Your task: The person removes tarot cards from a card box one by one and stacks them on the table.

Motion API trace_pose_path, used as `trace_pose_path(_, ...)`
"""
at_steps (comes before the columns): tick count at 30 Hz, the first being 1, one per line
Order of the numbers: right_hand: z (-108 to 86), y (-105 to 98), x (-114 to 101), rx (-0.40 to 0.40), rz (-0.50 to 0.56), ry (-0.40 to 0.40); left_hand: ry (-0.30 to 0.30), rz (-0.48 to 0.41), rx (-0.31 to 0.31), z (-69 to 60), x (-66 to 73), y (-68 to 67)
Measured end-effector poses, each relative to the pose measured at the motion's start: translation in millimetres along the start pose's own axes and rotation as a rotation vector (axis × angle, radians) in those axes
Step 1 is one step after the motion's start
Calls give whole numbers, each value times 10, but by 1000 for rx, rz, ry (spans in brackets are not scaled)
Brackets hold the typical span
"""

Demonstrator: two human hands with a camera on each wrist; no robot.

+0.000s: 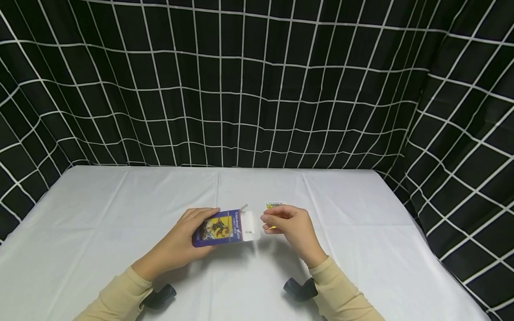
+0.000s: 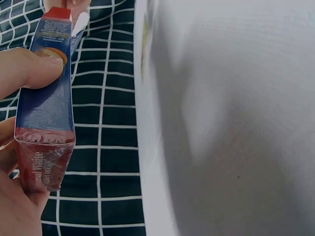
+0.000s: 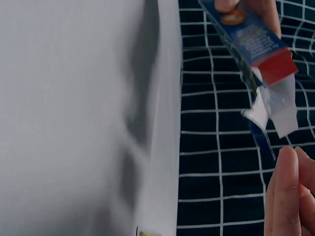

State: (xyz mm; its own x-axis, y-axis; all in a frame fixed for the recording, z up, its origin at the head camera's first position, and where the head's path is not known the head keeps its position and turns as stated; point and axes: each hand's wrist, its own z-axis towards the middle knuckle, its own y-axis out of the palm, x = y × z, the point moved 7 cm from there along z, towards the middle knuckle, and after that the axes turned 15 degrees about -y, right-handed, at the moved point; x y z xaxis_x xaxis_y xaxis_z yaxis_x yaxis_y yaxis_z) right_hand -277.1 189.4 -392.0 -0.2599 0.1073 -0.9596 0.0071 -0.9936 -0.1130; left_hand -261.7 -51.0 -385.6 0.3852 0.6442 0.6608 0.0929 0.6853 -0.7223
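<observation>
My left hand (image 1: pixel 184 238) grips a blue tarot deck box (image 1: pixel 217 228) by its long edges, holding it above the table. The box has a yellow picture panel and red ends; its right end is open, with white flaps (image 1: pixel 249 225) sticking out. In the left wrist view, the thumb presses on the narrow side of the box (image 2: pixel 47 105). Just right of the flaps is my right hand (image 1: pixel 293 227), its fingers bent and fingertips close together; nothing shows between them. Behind and below it lies a yellow card (image 1: pixel 275 205), partly covered by the hand.
White cloth covers the table (image 1: pixel 140 196). Black curtains with a white grid (image 1: pixel 241 89) stand behind and at both sides. Dark devices (image 1: pixel 301 289) sit at both wrists, by the beige sleeves.
</observation>
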Motion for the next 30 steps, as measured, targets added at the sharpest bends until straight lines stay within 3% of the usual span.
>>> trace_pose_path(14,-128,203,-134,-59,-59,9,26,6,9,-48,20,3)
trace_pose_path(30,-148,213,-152,-46,-114,0,72,-20,-5,-41,108,13)
